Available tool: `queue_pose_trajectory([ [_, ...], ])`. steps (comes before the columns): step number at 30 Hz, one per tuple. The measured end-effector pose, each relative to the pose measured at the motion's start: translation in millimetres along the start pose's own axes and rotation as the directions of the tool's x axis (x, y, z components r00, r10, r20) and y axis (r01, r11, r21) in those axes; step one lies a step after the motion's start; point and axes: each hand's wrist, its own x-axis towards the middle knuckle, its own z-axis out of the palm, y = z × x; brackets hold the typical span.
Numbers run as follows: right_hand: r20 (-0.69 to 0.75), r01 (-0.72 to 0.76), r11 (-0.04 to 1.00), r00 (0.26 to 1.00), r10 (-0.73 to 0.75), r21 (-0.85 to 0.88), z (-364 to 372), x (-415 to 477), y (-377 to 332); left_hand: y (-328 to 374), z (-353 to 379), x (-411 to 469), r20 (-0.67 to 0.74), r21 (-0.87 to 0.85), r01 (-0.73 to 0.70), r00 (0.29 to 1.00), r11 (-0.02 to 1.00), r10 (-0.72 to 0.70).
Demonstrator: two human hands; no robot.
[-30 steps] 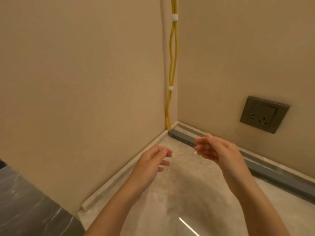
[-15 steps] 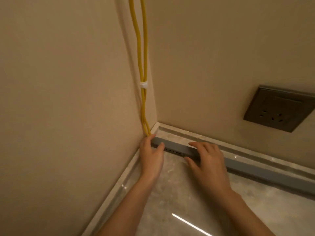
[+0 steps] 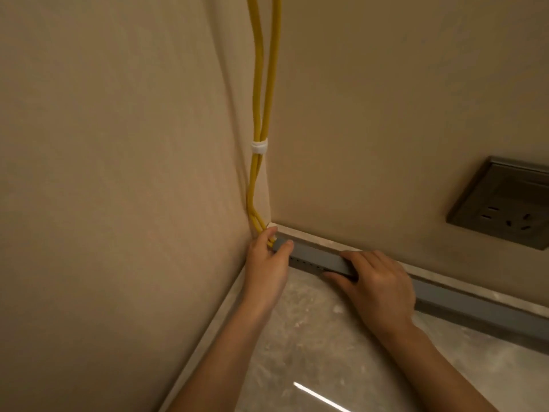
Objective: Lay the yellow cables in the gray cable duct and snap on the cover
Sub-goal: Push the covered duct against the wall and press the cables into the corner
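A single wide-angle camera sits on the person's head. It faces forward and down into a room corner, viewing from above and behind both forearms, which enter at the bottom edge. The left hand [image 3: 267, 263] and right hand [image 3: 377, 286] lie near frame centre, close to the lens. The gray cable duct [image 3: 320, 258] runs from the left hand, under the right hand, to the right edge. The yellow cables [image 3: 257, 114] exit the top edge above the left hand. A wall socket [image 3: 505, 209], above-right of the right hand, is cropped.
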Motion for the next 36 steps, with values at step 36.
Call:
queue_pose_trajectory([
  [36, -0.138, 0.261, 0.965, 0.955, -0.263, -0.031, 27.3, 31.7, 15.7, 13.2, 10.1, 32.0, -0.011, 0.484, -0.252, 0.956, 0.838, 0.294],
])
